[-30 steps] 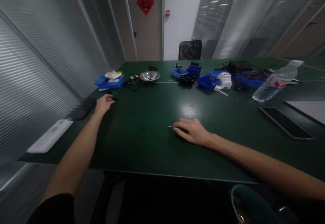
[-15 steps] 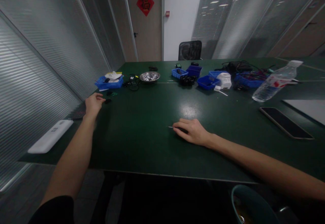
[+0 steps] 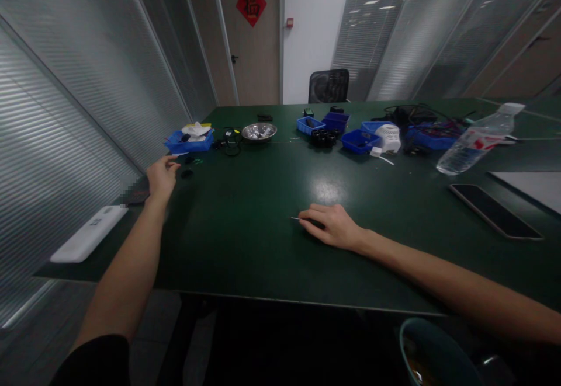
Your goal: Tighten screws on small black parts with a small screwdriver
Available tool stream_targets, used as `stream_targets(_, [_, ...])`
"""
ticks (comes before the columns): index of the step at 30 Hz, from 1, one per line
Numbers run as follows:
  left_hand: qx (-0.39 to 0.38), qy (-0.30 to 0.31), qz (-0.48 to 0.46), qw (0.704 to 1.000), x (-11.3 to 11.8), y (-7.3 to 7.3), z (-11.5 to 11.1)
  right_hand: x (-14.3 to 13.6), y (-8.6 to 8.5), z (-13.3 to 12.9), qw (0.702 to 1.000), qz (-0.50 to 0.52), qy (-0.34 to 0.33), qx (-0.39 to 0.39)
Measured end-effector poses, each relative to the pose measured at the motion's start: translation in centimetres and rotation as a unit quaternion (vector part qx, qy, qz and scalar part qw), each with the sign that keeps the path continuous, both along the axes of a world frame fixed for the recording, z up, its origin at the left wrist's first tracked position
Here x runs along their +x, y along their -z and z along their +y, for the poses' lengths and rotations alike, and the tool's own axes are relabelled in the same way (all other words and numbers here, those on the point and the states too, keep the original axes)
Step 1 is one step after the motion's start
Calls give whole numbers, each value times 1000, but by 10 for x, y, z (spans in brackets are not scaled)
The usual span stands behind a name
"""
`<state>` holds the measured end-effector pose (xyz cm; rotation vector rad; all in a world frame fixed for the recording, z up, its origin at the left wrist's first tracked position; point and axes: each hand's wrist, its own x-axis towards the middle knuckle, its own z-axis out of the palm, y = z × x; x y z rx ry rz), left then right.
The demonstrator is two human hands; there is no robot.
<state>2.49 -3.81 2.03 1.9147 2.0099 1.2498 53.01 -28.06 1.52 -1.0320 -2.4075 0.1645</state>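
Note:
My left hand (image 3: 162, 177) reaches over the far left of the dark green table (image 3: 245, 228), thumb and forefinger slightly apart, with nothing visible between them. Just right of its fingertips lies a small black piece (image 3: 186, 173); another small dark piece (image 3: 189, 160) and some thin green bits (image 3: 198, 161) lie behind it. My right hand (image 3: 331, 225) rests on the table near the middle, closed around a thin tool with a slim silvery shaft (image 3: 295, 218). That shaft points left out of the fingertips. The rest of the tool is mostly hidden in the hand.
Beyond my left hand stands a blue tray (image 3: 189, 141); a metal bowl (image 3: 259, 132) is right of it. Blue bins (image 3: 360, 141) and cables line the back. On the right are a plastic bottle (image 3: 480, 141) and a phone (image 3: 495, 211). A white case (image 3: 90, 234) lies left.
My left hand has drawn slightly up and away from the small black piece, and its thumb and forefinger have parted a little. The right hand stays in place.

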Motion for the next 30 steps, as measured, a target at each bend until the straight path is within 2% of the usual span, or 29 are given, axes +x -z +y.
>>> stream_targets(3, [29, 22, 50, 998, -2, 2, 2, 0, 0, 0, 1000, -3, 0, -4])
stream_targets(5, [29, 13, 66, 997, -3, 4, 6, 0, 0, 0, 1000, -6, 0, -4])
stream_targets(11, [-1, -11, 2, 1000, -9, 14, 20, 1, 1, 1, 1000, -7, -3, 4])
stream_targets(16, [11, -20, 15, 1000, -13, 17, 21, 0, 1, 1, 1000, -9, 0, 8])
stream_targets(20, [-11, -22, 0, 1000, -11, 17, 22, 0, 0, 1, 1000, -10, -1, 8])
stream_targets(30, [17, -2, 139, 990, -6, 24, 21, 0, 0, 1, 1000, -8, -4, -3])
